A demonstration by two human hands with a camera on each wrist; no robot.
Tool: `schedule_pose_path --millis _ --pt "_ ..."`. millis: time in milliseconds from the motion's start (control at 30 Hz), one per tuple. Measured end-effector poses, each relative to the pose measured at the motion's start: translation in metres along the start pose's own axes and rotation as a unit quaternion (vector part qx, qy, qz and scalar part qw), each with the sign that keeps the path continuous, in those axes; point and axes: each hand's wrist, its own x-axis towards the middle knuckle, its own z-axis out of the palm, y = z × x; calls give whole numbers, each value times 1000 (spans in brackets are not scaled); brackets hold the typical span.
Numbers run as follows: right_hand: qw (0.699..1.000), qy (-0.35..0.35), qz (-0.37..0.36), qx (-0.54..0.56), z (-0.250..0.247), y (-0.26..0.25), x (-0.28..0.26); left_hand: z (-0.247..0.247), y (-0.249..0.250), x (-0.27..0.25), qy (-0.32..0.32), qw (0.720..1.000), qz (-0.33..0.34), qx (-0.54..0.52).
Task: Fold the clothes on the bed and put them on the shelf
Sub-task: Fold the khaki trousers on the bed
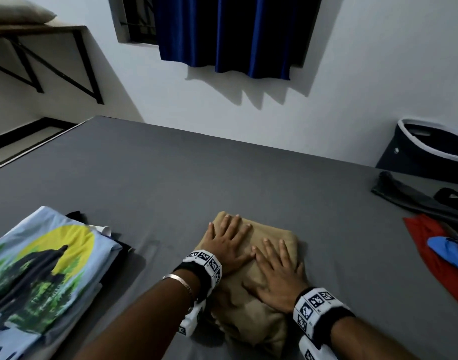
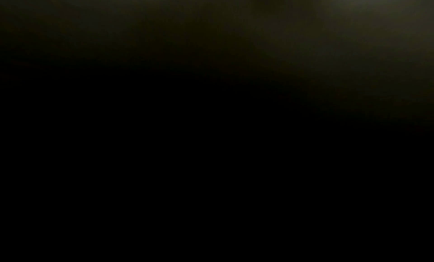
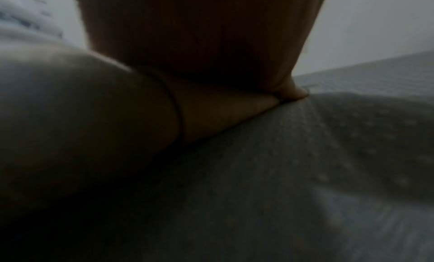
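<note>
Nearest the camera, two bare forearms reached onto a grey bed (image 1: 222, 178), each wrist wearing a black band with black-and-white square markers; no writing on them could be read. The left hand (image 1: 229, 241) and right hand (image 1: 278, 271) both lay flat, fingers straight and spread, pressing a tan garment (image 1: 251, 302). That garment sat on the near middle of the bed, folded into a thick, roughly square bundle with rumpled layers along its near edge. The left wrist view was dark; the right wrist view showed only the palm (image 3: 199, 34) against blurred cloth.

To the near left lay a stack (image 1: 41, 268) of folded clothes, topped by a pale blue shirt printed with a yellow disc, green trees and a dark shape. White lettering at its near edge was cut off and unreadable. At the right edge lay unfolded clothes (image 1: 435, 245): red, blue and, farther back, black pieces.

Farther right, against the wall, stood a dark basket (image 1: 430, 149) with a white rim; its contents could not be seen. On the far left wall hung a shelf (image 1: 35, 31) on black brackets, holding a pale cushion (image 1: 20, 14). A blue curtain (image 1: 230, 32) hung on the far wall.
</note>
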Motion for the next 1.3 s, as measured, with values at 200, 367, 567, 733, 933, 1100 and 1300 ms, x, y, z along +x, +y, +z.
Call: schedule_pose_path --millis 200,367,567,733,933,1100,1300 --pt "1000 0 6 2 5 2 8 8 -1 4 7 1000 -10 -3" --pt "998 -63 12 27 -19 -6 -13 -12 16 -23 -48 998 2 33" --pt "998 -53 -37 13 13 -20 -69 3 37 -95 -53 998 -28 -12" --pt "999 -10 -43 -32 34 -19 -64 13 40 -97 -11 999 -44 -5" --pt "999 -9 -31 -26 34 -21 -62 8 41 -98 -36 998 -42 -5" --pt "998 -32 -42 -35 12 -17 -73 -8 36 -115 -67 989 -134 -17" --pt "998 -5 -56 -9 34 -10 -83 15 28 -142 -64 983 -168 -47"
